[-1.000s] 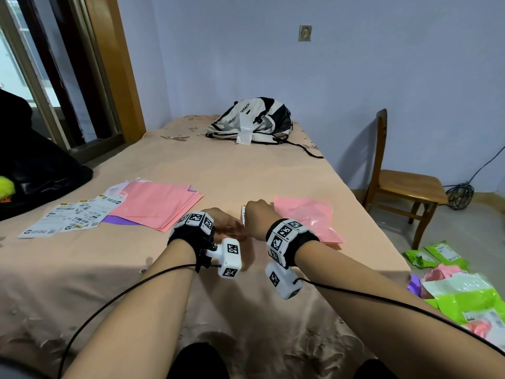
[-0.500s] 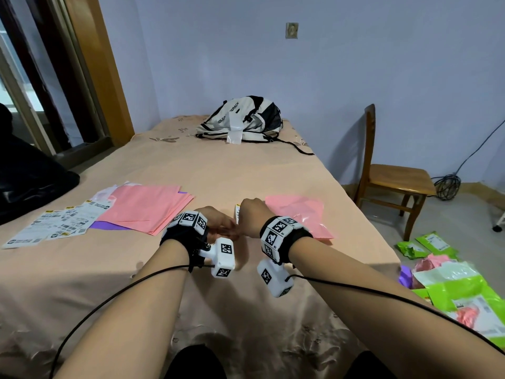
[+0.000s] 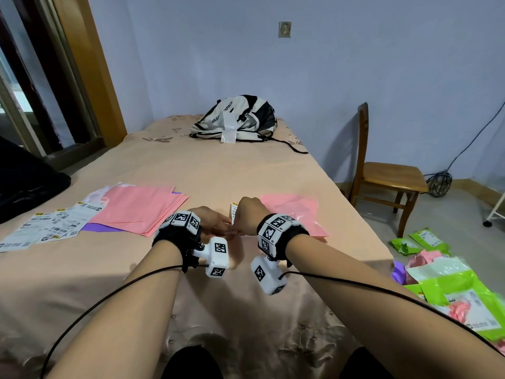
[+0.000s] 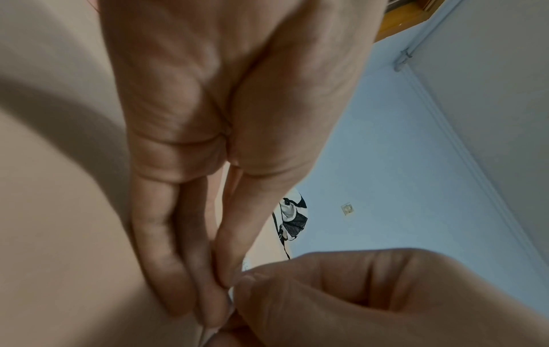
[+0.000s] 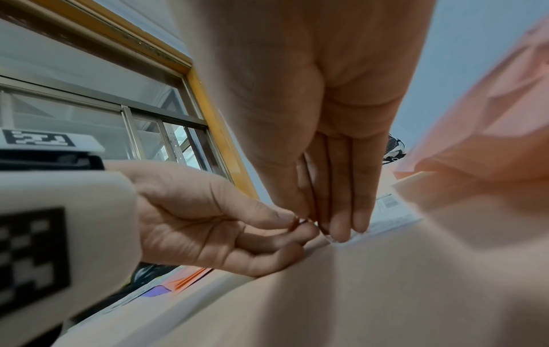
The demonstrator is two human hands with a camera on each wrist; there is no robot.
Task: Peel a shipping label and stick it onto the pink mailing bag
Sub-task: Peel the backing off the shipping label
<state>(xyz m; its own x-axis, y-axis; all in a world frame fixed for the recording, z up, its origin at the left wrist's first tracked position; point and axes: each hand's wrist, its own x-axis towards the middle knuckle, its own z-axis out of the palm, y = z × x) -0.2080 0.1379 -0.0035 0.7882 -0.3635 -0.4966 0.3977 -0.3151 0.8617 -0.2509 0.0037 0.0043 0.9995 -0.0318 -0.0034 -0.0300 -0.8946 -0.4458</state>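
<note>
Both hands, left hand (image 3: 216, 221) and right hand (image 3: 250, 214), pinch 1 shipping label (image 5: 389, 214) corner to split its backing, the pink mailing bag (image 3: 296, 214) waiting near the bed's (image 3: 218, 170) right edge.

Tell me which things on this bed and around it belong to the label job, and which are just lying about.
In the job:
left hand and right hand, both pinching the shipping label
pink mailing bag
spare labels
stack of pink bags

Lying about:
backpack
wooden chair
green bags on the floor

Head view down over bed (image 3: 191, 170), wrist views close, sharing fingertips
</note>
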